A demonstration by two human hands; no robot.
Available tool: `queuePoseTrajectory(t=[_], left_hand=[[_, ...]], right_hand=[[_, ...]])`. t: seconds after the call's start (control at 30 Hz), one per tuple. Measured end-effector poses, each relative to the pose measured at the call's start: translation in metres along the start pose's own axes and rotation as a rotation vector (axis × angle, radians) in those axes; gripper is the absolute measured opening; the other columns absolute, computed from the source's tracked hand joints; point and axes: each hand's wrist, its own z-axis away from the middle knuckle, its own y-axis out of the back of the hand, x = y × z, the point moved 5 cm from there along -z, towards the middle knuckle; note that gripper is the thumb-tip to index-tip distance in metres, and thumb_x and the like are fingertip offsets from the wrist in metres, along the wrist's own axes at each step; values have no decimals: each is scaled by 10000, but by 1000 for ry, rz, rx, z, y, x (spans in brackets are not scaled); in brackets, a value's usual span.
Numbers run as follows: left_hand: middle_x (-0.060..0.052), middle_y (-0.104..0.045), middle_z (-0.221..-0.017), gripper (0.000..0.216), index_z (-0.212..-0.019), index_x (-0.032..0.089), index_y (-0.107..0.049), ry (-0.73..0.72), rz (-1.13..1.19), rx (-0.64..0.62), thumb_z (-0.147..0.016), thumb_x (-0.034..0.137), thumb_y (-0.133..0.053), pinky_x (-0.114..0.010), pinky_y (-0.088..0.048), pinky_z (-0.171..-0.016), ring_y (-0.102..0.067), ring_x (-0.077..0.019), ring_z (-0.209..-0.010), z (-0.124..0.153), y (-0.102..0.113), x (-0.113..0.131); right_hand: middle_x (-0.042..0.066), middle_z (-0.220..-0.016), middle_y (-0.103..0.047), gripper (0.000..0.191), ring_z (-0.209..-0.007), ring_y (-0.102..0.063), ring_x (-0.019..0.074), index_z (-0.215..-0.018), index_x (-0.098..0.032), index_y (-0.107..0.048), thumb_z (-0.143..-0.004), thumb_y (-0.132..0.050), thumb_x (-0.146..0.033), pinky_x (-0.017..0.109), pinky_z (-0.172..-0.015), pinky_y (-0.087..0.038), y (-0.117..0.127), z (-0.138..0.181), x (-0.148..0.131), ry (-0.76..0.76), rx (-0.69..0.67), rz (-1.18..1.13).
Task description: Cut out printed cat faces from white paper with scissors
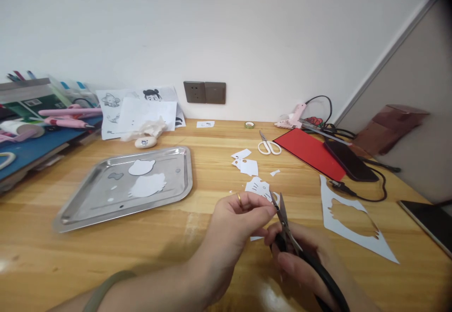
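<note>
My right hand (pixel 300 251) grips a pair of black-handled scissors (pixel 284 225), with the blades parted and pointing away from me. Thumb and fingers of my left hand (pixel 243 218) are pinched together right at the blades. A tiny dark bit shows at those fingertips, too small to name. Just beyond my left hand lies a white paper cutout with printed whisker-like lines (pixel 257 187), partly hidden by the fingers. Several white paper scraps (pixel 249 167) lie farther back on the wooden table (pixel 212 175).
At left, a metal tray (pixel 185 175) holds white cat-shaped cutouts (pixel 146 186). White-handled scissors (pixel 269 147), a red sheet (pixel 307 152), a pink glue gun (pixel 294 116) and a black cable (pixel 374 199) lie at right, beside a cut-out paper frame (pixel 332 222).
</note>
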Motion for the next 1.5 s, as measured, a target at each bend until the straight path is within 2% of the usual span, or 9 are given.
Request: queuePoseTrajectory(t=[0.13, 0.3, 0.47, 0.8, 0.9, 1.1, 1.37, 1.5], left_hand=[[6, -539, -614, 93, -674, 129, -556, -2, 60, 31, -685, 216, -587, -220, -394, -597, -498, -84, -561, 1, -2, -2], [12, -531, -534, 94, -618, 124, -536, 15, 89, 86, -632, 172, -616, -191, -371, -528, -484, -78, -512, 1, -2, -5], [6, -543, -542, 80, -642, 117, -545, 6, 102, 74, -636, 168, -607, -190, -381, -534, -486, -79, -519, 2, -4, -8], [4, -543, -584, 100, -664, 111, -543, 10, 103, 75, -657, 191, -603, -198, -402, -574, -495, -75, -544, 3, -5, -5], [9, -541, -596, 117, -668, 113, -538, 21, 117, 94, -644, 196, -618, -201, -409, -574, -506, -75, -540, 3, -4, -5], [14, -533, -602, 106, -663, 115, -536, 17, 121, 100, -660, 198, -603, -190, -409, -566, -512, -69, -532, 4, -5, -4], [12, -534, -630, 87, -682, 113, -534, 8, 112, 90, -680, 184, -584, -193, -415, -576, -526, -71, -548, 4, -3, -3], [11, -534, -629, 93, -682, 110, -533, 15, 120, 83, -678, 185, -588, -191, -415, -569, -527, -70, -543, 4, -4, -4]], right_hand=[[-37, -590, -414, 137, -537, -414, 142, -748, -203, -520, -718, -503, -336, 238, -490, -349, 2, 3, -9, 86, 64, 119], [-2, -623, -556, 94, -616, -547, 198, -758, -198, -566, -712, -520, -265, 270, -534, -446, 2, 3, -10, 99, 117, 221], [4, -617, -602, 76, -701, -602, 232, -738, -204, -591, -691, -531, -202, 279, -567, -488, 3, 2, -15, 141, 157, 263], [12, -588, -618, 94, -684, -616, 234, -716, -198, -593, -703, -502, -222, 274, -537, -485, 3, 3, -18, 121, 184, 361], [30, -642, -647, 114, -688, -617, 230, -733, -194, -604, -709, -500, -236, 272, -538, -484, 3, 3, -18, 122, 184, 392], [25, -579, -634, 136, -542, -597, 185, -698, -193, -597, -714, -475, -250, 230, -433, -449, 4, 2, -17, 157, 191, 499], [78, -688, -689, 165, -615, -634, 223, -710, -165, -606, -704, -461, -243, 246, -434, -464, 4, 1, -18, 156, 182, 498], [56, -571, -648, 169, -591, -625, 226, -680, -167, -597, -708, -464, -266, 248, -422, -455, 4, 1, -18, 158, 186, 510]])
